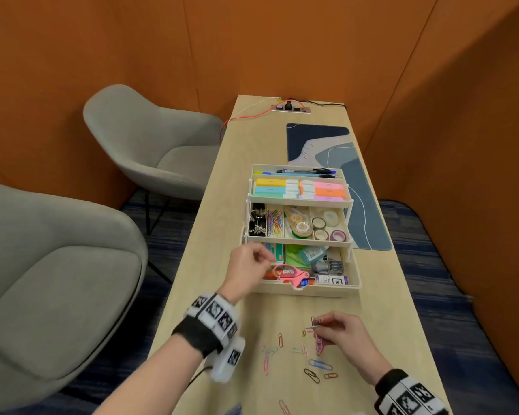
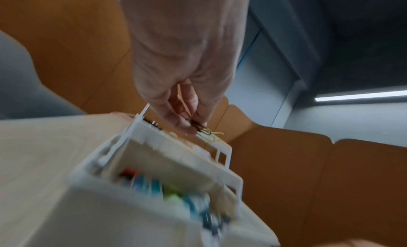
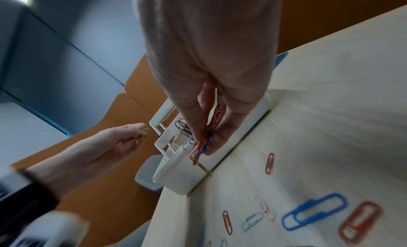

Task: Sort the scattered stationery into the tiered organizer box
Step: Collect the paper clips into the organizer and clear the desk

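Nearest to the head camera, the right hand hovers low over the wooden table and pinches a small bunch of paper clips between thumb and fingertips. In the right wrist view the bunch shows red, orange, blue and a yellow one that hangs lowest. Around this grip, mostly below it and toward the person, lie the loose paper clips on the table top: a big blue clip and a big red-brown clip are closest to the wrist, and smaller pink, pale and orange ones are spread to the left of the grip.

Beyond the right hand stands the tiered organizer box, open in three steps. The left hand is raised at the near left corner of the box, over the lowest tray. Its thumb and fingers are together on a few thin clips, dark and yellowish; the left wrist picture is blurred, so their number is hard to tell. Just right of this grip, in the lowest tray, lie pink scissors. Just beyond the grip, in the middle tier, a narrow compartment holds coloured paper clips, with black binder clips in the compartment to its left. The top tier holds highlighters and pens.
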Demonstrator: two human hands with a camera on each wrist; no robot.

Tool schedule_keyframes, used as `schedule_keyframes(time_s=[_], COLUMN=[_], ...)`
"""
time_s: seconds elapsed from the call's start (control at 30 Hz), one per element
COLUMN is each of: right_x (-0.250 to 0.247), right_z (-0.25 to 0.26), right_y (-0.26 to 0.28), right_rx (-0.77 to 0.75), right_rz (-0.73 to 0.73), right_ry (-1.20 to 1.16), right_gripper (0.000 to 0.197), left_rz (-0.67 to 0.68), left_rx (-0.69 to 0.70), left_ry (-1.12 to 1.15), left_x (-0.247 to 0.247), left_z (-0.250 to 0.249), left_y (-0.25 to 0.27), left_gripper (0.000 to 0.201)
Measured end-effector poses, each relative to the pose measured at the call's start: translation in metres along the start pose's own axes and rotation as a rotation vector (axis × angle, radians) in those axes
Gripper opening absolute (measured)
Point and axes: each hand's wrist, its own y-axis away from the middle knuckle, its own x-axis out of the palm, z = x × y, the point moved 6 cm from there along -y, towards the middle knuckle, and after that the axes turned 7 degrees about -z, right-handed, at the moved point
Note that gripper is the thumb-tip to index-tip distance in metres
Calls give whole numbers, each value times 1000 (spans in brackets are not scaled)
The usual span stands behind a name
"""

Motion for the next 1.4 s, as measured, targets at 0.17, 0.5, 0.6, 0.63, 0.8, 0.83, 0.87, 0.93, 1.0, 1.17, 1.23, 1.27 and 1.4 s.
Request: schedule_keyframes(time_s=[0.17, 0.5, 0.6, 0.63, 0.8, 0.83, 0.87, 0.93, 1.0, 1.17, 1.23, 1.27, 1.4], right_x=[-2, 20, 39, 45, 63, 65, 66, 67, 70, 67, 56, 51, 33], right_z=[32, 148, 166, 167, 159, 159, 161, 168, 176, 177, 162, 149, 68], right_y=[0, -55, -93, -105, -143, -145, -143, -138, -128, -96, -76, -65, -19], right_rx=[-32, -145, -153, -145, -116, -121, -120, -117, -134, -336, -404, -413, -397], right_rz=[18, 19, -63, -105, -310, -339, -355, -364, -331, -199, -193, -170, -37], right_ry=[-73, -208, -201, -165, 109, 153, 178, 200, 232, 238, 192, 160, 291], right_gripper=[9, 12, 16, 17, 8, 13, 18, 27, 35, 47, 39, 35, 24], left_rz=[-104, -148, -205, -215, -202, -194, -185, -162, -148, -92, -6, 42, 265], left_rx=[69, 133, 102, 92, 86, 96, 104, 109, 114, 135, 133, 131, 198], left_ry=[-41, -66, -8, 11, 27, 22, 18, 9, -17, -97, -176, -227, -561], left_x=[8, -6, -19, -21, -17, -14, -12, -7, -4, -6, -3, -1, 12], left_z=[-34, -20, -2, 6, 32, 34, 38, 45, 54, 72, 84, 92, 120], left_y=[-68, -71, -48, -40, -5, 2, 8, 17, 24, 41, 51, 58, 89], left_gripper=[21, 20, 17, 18, 21, 21, 22, 24, 23, 16, 17, 17, 46])
